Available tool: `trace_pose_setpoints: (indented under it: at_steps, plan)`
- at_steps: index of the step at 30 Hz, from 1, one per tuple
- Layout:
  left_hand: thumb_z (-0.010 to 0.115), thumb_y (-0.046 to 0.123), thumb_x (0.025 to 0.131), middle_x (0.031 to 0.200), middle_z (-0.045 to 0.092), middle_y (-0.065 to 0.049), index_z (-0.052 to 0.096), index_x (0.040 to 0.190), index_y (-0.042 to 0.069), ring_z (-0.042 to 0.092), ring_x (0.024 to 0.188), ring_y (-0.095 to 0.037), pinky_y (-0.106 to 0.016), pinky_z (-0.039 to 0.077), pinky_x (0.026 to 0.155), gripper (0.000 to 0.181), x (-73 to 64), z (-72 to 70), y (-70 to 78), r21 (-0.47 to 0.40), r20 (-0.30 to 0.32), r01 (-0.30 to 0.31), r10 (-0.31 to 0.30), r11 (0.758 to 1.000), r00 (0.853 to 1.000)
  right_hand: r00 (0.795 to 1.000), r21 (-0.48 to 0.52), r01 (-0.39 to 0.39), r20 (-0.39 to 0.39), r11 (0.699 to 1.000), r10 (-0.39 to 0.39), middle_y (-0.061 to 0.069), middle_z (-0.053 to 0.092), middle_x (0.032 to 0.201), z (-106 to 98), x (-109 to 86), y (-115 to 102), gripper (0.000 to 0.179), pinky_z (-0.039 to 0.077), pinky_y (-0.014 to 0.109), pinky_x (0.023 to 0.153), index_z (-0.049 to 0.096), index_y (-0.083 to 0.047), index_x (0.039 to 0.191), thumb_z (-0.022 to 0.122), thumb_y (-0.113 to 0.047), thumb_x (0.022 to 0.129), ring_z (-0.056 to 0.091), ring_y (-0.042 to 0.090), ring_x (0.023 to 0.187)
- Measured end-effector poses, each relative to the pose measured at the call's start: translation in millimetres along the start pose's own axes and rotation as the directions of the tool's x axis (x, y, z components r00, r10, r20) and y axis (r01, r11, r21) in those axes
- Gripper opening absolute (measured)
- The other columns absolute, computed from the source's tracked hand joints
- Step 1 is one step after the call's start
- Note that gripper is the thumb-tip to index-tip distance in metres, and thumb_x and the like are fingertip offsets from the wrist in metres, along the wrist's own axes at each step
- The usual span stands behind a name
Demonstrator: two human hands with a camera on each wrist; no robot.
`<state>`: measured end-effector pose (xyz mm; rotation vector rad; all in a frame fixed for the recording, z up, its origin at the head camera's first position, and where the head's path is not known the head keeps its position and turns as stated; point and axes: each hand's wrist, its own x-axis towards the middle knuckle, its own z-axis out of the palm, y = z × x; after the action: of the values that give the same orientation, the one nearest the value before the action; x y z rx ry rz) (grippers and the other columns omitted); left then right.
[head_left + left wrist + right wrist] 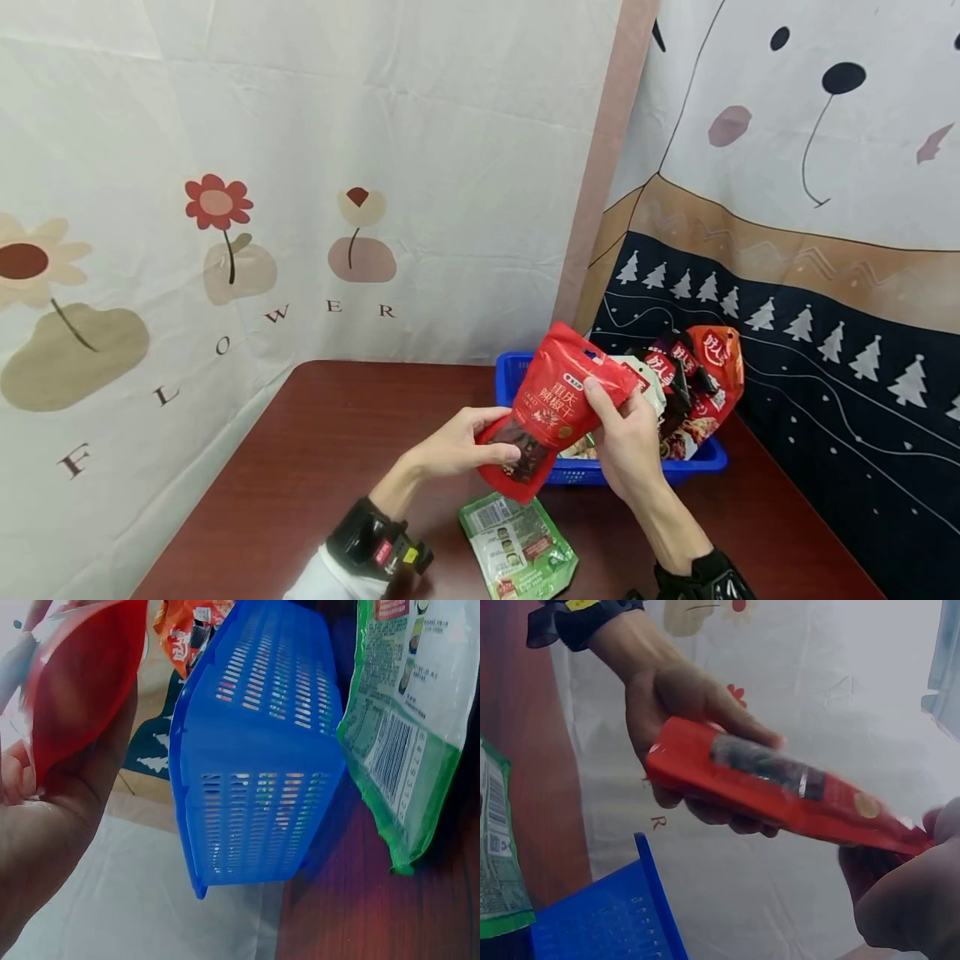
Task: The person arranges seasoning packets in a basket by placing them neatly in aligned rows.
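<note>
A red snack pouch (pixel 551 400) with a clear window is held tilted in the air, over the near left part of the blue basket (pixel 618 473). My left hand (pixel 459 446) grips its lower left edge, thumb across the front. The upper right side is pinched by my right hand (pixel 626 437), with the thumb on the front. In the right wrist view the pouch (pixel 780 776) spans both hands. Below it, a green and clear snack bag (pixel 519 546) lies flat on the table, its barcode side up.
The blue plastic basket holds several snack bags, among them an orange-red pouch (pixel 712 375) and dark packets (pixel 671 375). It stands on a brown wooden table (pixel 315 467). Printed cloths hang behind, one with flowers (pixel 450 167), one with a bear (pixel 750 167).
</note>
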<state>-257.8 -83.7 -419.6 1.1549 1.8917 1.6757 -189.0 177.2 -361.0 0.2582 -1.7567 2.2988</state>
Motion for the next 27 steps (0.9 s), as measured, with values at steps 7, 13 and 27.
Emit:
trace_pose_setpoints:
  at_steps: [7,13,27]
  plan:
    - [0.080,0.043,0.106,0.127,0.077,-0.020,0.067,0.149,0.009,0.077,0.107,-0.015,-0.037,0.069,0.094,0.056,-0.2,0.3,-3.8,-0.036,0.032,0.013,-0.012,0.999,0.999,0.999,-0.062,0.005,0.054,0.998,-0.001,-0.005,0.071,0.135,-3,-1.2,-2,0.040,0.066,0.027,0.102,0.051,-0.006,0.154,0.054,-0.028,0.121,0.071,0.010,0.122]
    - [0.079,0.041,0.107,0.129,0.076,-0.020,0.066,0.150,0.008,0.077,0.108,-0.014,-0.038,0.070,0.096,0.056,2.2,2.2,-7.0,-0.058,0.065,0.016,-0.012,0.998,0.998,0.997,-0.136,-0.063,0.035,0.989,0.068,-0.008,0.068,0.136,-8,1.6,-9,0.044,0.064,0.025,0.101,0.050,-0.009,0.155,0.052,-0.037,0.121,0.067,0.010,0.124]
    - [0.076,0.039,0.108,0.137,0.078,-0.011,0.060,0.163,0.019,0.075,0.110,-0.004,-0.027,0.065,0.097,0.061,12.6,23.3,-3.1,0.175,-0.190,0.034,0.000,0.984,0.982,0.987,-0.163,-0.093,-0.144,0.982,0.070,-0.007,0.068,0.131,-25,14.8,-23,0.045,0.065,0.021,0.095,0.054,-0.011,0.152,0.056,-0.041,0.119,0.068,0.009,0.118]
